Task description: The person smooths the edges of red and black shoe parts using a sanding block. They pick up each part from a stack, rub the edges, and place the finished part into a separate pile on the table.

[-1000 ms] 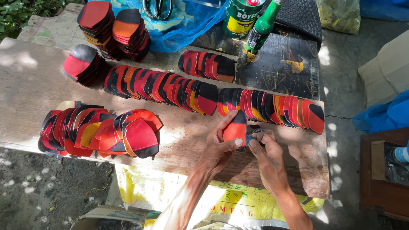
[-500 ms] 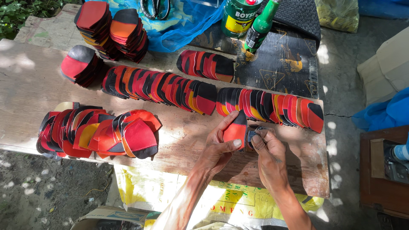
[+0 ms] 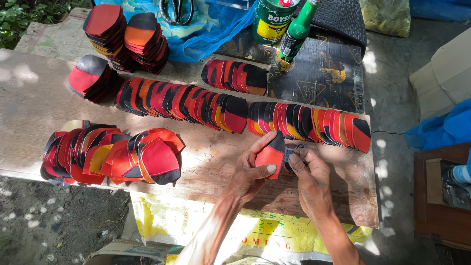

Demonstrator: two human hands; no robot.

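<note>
My left hand (image 3: 251,169) grips a red and black curved shoe piece (image 3: 271,155), thumb across its lower edge, held just above the wooden tabletop (image 3: 29,103). My right hand (image 3: 310,179) pinches the same piece at its dark right edge with fingertips together. Right behind my hands lies a row of overlapping red, orange and black pieces (image 3: 309,123). A second long row (image 3: 181,100) stretches to the left of it.
A loose pile of red pieces (image 3: 113,154) lies at the front left. Stacks of pieces (image 3: 125,34) stand at the back left by blue netting (image 3: 206,29). A green can (image 3: 274,19), a green bottle (image 3: 297,32) and a black mat (image 3: 324,73) sit at the back.
Both hands stay on the same piece; they have turned it slightly and my right fingers have shifted along its right edge.
</note>
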